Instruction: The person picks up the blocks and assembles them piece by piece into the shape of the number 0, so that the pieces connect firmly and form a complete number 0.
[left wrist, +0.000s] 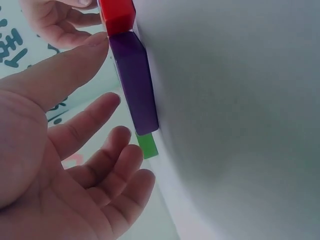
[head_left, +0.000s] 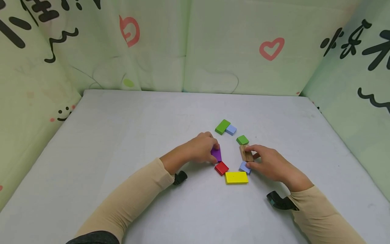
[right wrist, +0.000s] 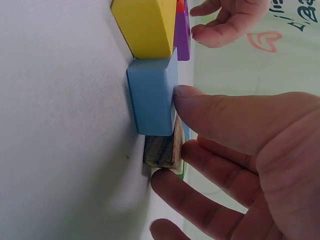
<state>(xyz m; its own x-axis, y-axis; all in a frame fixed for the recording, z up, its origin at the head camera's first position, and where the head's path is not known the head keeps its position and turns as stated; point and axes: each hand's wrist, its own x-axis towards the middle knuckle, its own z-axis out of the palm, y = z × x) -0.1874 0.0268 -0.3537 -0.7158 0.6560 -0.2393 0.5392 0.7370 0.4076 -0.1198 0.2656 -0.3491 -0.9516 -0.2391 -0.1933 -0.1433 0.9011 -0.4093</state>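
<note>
Purple block (head_left: 217, 154) and wooden block (head_left: 246, 156) — opposite sides of a loose ring of small blocks on the right half of the white counter (head_left: 122, 135). Left hand (head_left: 199, 149): released, its fingers loosely bent beside the purple block, thumb at the end that meets the red block (head_left: 221, 168); how firmly it presses cannot be told. Right hand (head_left: 271, 166): likewise ungrasping, thumb against the near blue block (head_left: 243, 168), fingertips at the wooden one. Near side: a yellow block (head_left: 236, 178) touches that blue block. Far side: a small green block (head_left: 242, 140), then, past a gap, a far blue block (head_left: 231, 130) against a larger green block (head_left: 222, 127); another gap parts the latter from the purple. Judged from this layout, the step in hand is aligning blocks — a next move calls for light fingertip nudges, sparing the neighbours. Beyond hangs a pale green curtain (head_left: 219, 40).
</note>
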